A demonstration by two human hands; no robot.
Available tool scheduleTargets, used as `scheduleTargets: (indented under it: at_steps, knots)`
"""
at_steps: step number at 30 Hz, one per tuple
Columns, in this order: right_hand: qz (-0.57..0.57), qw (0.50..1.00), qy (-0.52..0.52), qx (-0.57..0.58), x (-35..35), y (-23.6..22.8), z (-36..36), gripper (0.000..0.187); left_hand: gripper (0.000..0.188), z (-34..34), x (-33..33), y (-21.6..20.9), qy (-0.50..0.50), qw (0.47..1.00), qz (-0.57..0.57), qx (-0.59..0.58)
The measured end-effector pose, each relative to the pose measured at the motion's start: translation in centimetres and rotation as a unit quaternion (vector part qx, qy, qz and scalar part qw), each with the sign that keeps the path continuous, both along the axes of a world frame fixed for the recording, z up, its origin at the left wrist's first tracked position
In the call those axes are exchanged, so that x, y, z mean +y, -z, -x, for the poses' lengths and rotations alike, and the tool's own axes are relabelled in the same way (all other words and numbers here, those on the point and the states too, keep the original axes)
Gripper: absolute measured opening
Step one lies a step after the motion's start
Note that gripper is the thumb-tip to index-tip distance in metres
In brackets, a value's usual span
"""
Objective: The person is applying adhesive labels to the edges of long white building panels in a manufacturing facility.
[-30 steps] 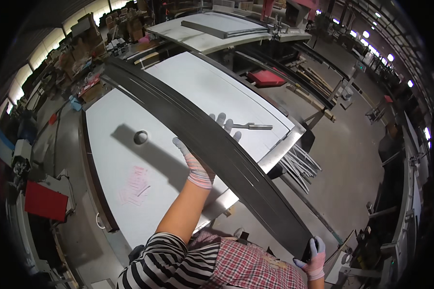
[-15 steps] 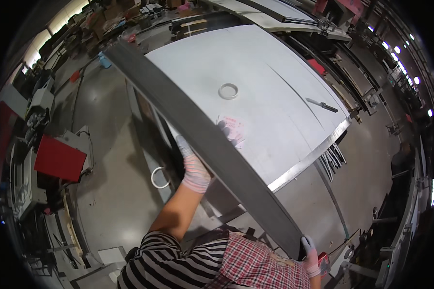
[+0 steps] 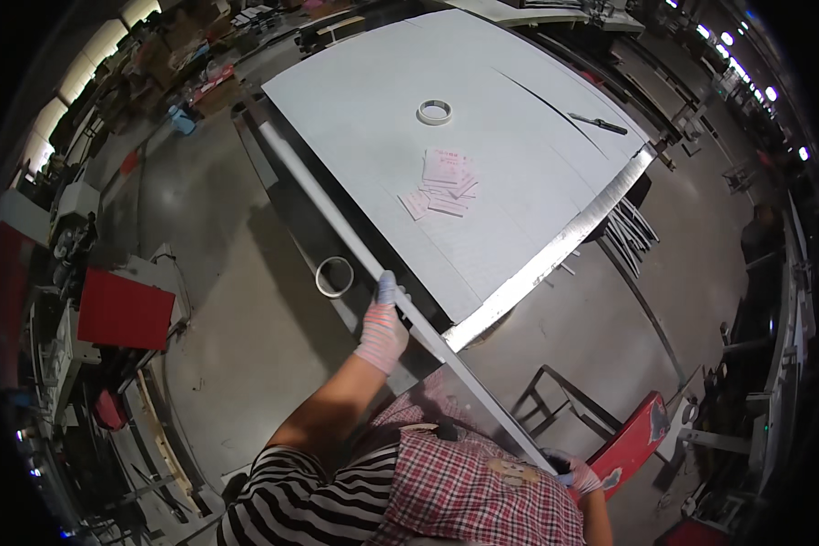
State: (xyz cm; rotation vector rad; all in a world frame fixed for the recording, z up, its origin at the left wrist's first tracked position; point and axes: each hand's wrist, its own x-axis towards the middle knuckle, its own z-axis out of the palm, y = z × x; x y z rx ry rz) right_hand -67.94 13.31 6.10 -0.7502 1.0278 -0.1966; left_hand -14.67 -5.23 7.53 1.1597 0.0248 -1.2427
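A long, narrow grey panel (image 3: 428, 331) slants edge-on from upper left to lower right, the gloved left hand (image 3: 385, 329) clamped mid-length, the gloved right hand (image 3: 581, 475) gripping its lower end. A white flat-topped table (image 3: 359, 136) bears pink paper slips (image 3: 442, 167); grey floor (image 3: 214, 314) spreads left.

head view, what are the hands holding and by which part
A panel: the left hand grips it about midway along, the right hand at its near end.

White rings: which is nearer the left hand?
The ring just left of the left hand, off the white table; the other ring lies on it.
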Motion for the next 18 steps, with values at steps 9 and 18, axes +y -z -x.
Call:
scheduleTargets:
  at_steps: [9,18]
  knots:
    - [-0.021,0.998,0.052,0.024,1.1,-2.1,-1.0,0.082,0.056,-0.7,-4.2,5.2,0.407,0.781,-0.236,-0.411]
    - [-0.006,0.997,0.040,0.060,-5.5,-1.7,-10.8,0.073,0.074,-2.2,-5.8,8.5,0.456,0.688,-0.266,-0.499]
